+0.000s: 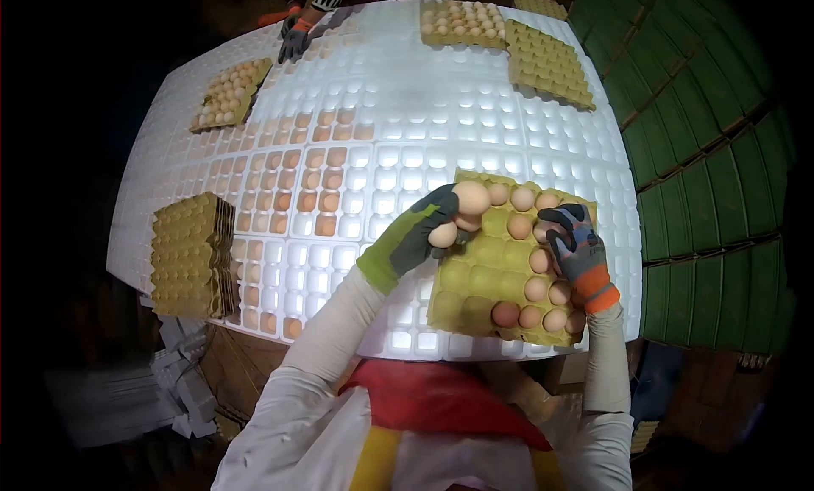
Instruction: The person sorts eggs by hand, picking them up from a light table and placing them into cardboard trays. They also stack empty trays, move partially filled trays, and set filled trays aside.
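Note:
My left hand [424, 226], in a grey and green glove, is closed around several eggs [471, 198] at the left edge of a yellow egg tray [483, 275]. Over the tray's right side is my right hand [578, 252], in a grey and orange glove, its fingers curled round an egg. More eggs [521, 199] sit along the tray's top, right side and bottom corner, while its middle and left cups hold none. Beneath the tray lies a white plastic surface of square cups [322, 279], with brown eggs [282, 203] in part of its left side.
A stack of yellow trays [191, 253] stands at the left. Filled trays lie at upper left [229, 92] and at the top [462, 23], beside an eggless tray [551, 65]. Another person's gloved hand [294, 41] is at the far edge. Green crates [704, 152] line the right.

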`<state>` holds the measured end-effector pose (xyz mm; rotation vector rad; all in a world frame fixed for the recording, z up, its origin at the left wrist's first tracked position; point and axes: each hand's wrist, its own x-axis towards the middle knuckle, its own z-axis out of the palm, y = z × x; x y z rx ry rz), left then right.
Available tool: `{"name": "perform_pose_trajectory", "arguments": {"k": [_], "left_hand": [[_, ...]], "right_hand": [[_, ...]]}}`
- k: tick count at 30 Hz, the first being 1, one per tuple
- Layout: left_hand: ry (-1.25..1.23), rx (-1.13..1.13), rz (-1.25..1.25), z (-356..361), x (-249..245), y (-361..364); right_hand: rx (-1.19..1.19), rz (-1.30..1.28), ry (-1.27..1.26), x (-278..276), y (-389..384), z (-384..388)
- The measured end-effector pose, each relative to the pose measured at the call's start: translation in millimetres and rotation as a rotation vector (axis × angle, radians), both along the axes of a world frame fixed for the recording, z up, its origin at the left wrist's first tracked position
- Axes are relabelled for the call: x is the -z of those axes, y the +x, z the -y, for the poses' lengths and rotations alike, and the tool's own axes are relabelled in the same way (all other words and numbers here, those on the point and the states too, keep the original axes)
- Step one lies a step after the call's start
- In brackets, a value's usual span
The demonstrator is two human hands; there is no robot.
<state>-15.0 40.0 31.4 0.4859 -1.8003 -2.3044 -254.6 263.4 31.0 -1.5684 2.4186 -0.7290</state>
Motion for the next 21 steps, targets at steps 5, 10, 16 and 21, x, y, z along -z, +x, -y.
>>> {"name": "perform_pose_trajectory", "arguments": {"k": [5, 10, 16, 21], "left_hand": [[0.925, -0.067, -0.278, -7, 45, 53], [0.481, -0.297, -0.177, -6, 55, 120], [0.624, -0.654, 0.110, 20, 70, 247], [-1.043, -0.975, 0.768, 69, 103, 300]], "right_hand": [[0.031, -0.338, 0.465, -22, 32, 49], [0.092, -0.325, 0.206, -24, 34, 31], [-0.217, 0.749, -0.046, -34, 163, 77], [-0.139, 1.530, 0.216, 26, 277, 157]]}}
